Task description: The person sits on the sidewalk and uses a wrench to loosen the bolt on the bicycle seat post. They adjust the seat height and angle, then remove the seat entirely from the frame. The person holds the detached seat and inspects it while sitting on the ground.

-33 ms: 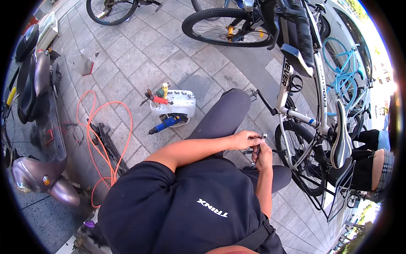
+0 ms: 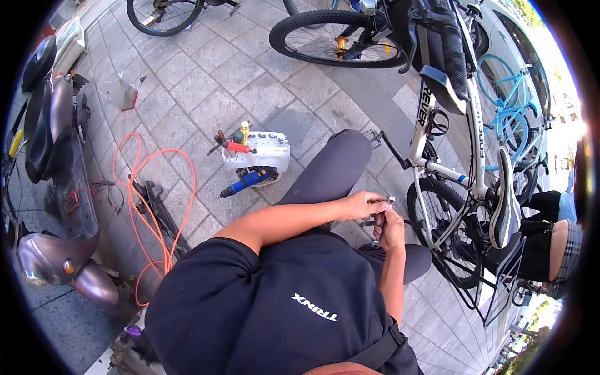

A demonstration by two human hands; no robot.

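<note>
Slightly rightward, the white bike (image 2: 440,170) has shifted at its grip (image 2: 457,57); both hands stay nearly put. Left hand (image 2: 364,205) pinches the upper end of a slim, dark part (image 2: 391,200) (fingers hide most of it), and right hand (image 2: 392,230) grips it lower. Its ends look bright. Its long axis runs steeply up the view, upper end leaning right, near the bike.

From here, a slim dark piece (image 2: 391,199), shiny-tipped and mostly hidden, sits gripped between left hand (image 2: 362,207) and right hand (image 2: 393,231).
</note>
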